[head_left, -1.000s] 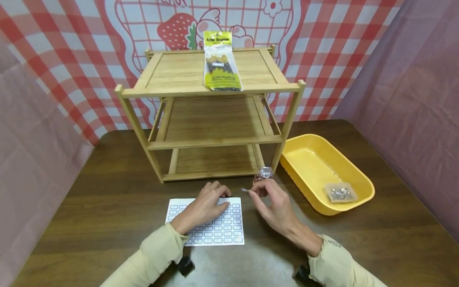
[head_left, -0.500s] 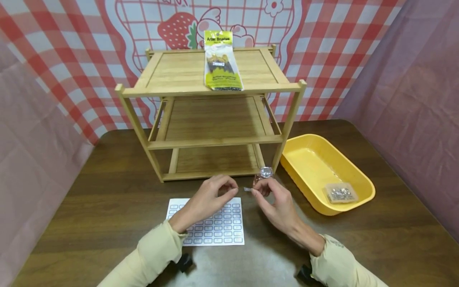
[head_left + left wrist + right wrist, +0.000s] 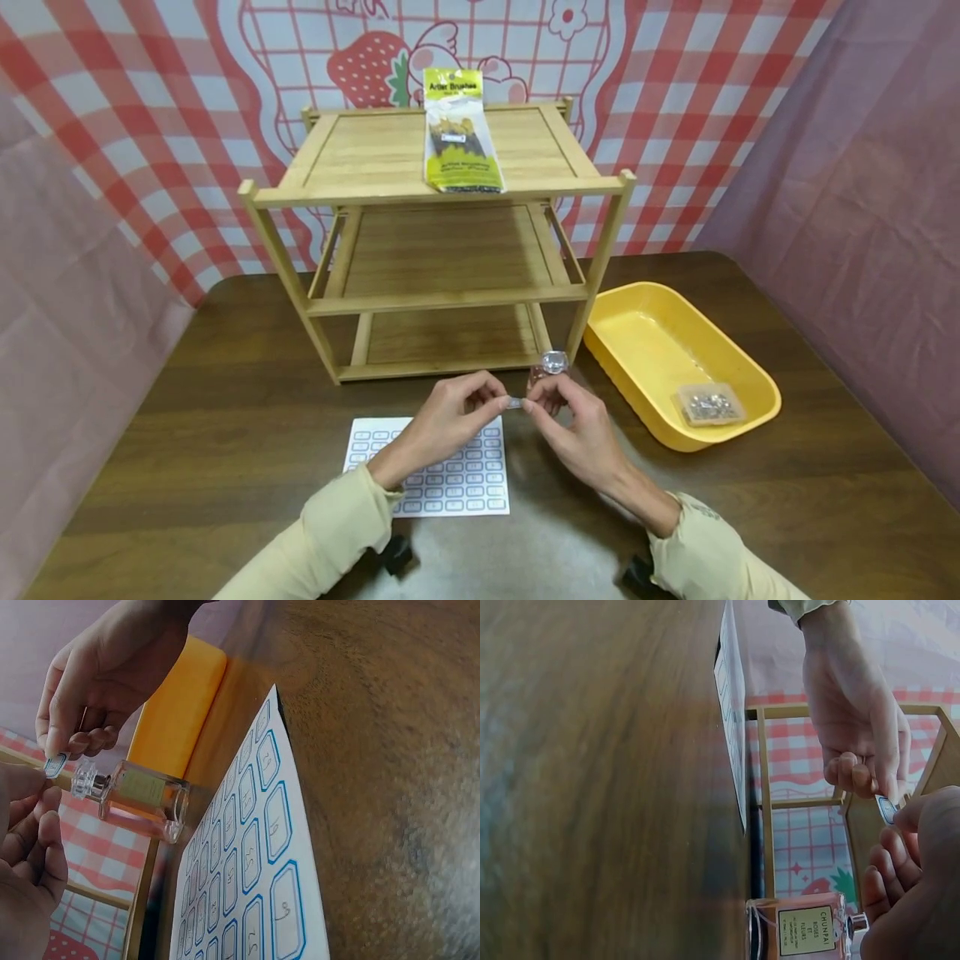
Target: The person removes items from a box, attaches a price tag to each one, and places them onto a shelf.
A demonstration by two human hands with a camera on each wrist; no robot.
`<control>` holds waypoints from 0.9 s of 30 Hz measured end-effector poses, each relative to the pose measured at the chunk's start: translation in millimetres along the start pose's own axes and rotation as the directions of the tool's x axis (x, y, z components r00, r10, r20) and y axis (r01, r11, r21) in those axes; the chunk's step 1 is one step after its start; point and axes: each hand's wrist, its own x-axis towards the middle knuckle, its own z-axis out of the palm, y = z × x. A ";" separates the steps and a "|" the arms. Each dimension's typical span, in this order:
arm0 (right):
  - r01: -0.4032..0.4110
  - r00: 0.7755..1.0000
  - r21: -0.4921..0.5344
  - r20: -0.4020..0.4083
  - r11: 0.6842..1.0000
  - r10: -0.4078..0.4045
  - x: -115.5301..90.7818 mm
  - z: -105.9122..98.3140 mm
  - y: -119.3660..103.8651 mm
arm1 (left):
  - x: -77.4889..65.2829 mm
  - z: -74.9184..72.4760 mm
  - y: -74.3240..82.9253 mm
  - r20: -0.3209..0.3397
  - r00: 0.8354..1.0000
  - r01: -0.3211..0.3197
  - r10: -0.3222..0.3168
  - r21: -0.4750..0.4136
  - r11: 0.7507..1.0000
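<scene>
Between both hands is a small sticker label [image 3: 514,402] with a blue border, seen closer in the left wrist view [image 3: 55,766]. My left hand [image 3: 450,419] pinches its left end between thumb and forefinger. The other end is pinched the same way by my right hand [image 3: 581,433]. Just behind the right hand stands a perfume bottle [image 3: 807,930] of pink liquid with a clear cap, partly hidden in the head view. Under my left forearm lies a white sheet of labels [image 3: 450,492] with rows of blue-bordered, numbered stickers.
A three-tier wooden shelf [image 3: 446,304] stands behind the hands. On its top lies a packet of artist brushes [image 3: 461,158] bearing a small white label. At the right, a yellow tray [image 3: 652,304] holds a clear box of small metal pieces [image 3: 708,404].
My left hand has lifted off the label sheet and moved right to take the sticker's free end. The right hand has stayed nearly in place, holding the sticker throughout.
</scene>
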 end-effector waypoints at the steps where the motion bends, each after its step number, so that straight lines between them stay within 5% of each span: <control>1: -0.003 1.000 0.000 0.005 1.000 0.003 -0.1 -0.4 0.2 | 0.1 0.4 0.0 0.000 1.000 0.002 -0.002 -0.003 1.000; 13: -0.017 0.999 -0.078 0.049 0.997 0.021 -2.0 -9.5 5.1 | 7.1 6.5 -0.4 0.018 1.000 -0.013 0.012 0.020 1.000; 27: -0.038 0.999 -0.202 0.004 0.979 0.040 -2.6 -18.3 10.5 | 23.5 17.3 0.0 0.023 0.999 -0.045 0.043 0.059 0.997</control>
